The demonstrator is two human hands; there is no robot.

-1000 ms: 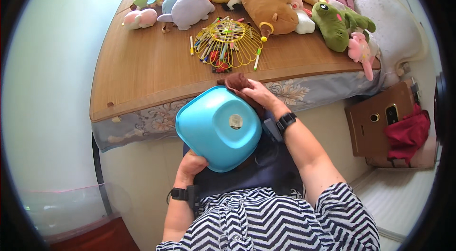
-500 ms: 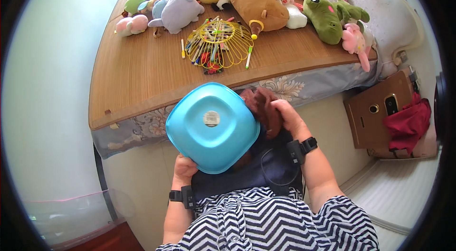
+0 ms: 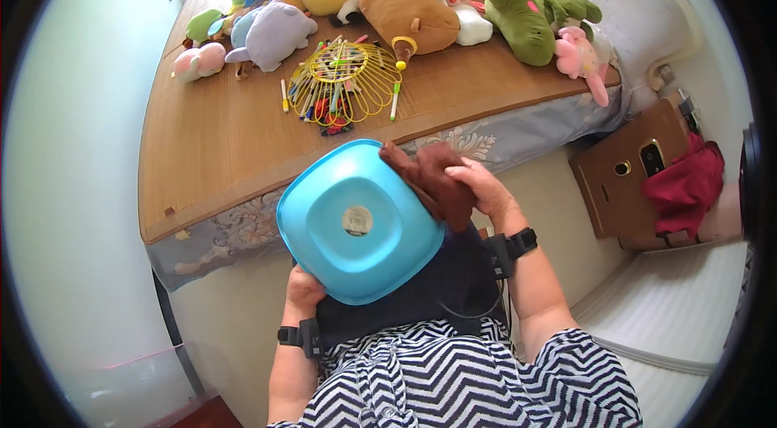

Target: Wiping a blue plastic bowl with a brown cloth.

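A blue plastic basin [image 3: 380, 250] is tilted before me, its underside with a round pale sticker facing me. My left hand [image 3: 305, 289] grips its lower left rim, the thumb on the near side and the other fingers hidden behind. My right hand [image 3: 484, 187] is closed on a brown cloth [image 3: 441, 177], which lies bunched against the basin's upper right rim. The inside of the basin faces away and cannot be seen.
Beyond stands a bed with a brown mat [image 3: 218, 144]. On it lie a yellow wire basket [image 3: 344, 63] over many pens, and several plush toys, including a brown one [image 3: 409, 7] and a green one [image 3: 518, 27]. At right, a brown safe [image 3: 595, 177] bears a dark red cloth [image 3: 688, 185].
The brown cloth has spread up over the basin's upper right rim with my right hand. The basin has tilted slightly. The whole view has shifted, so the bed appears further left.
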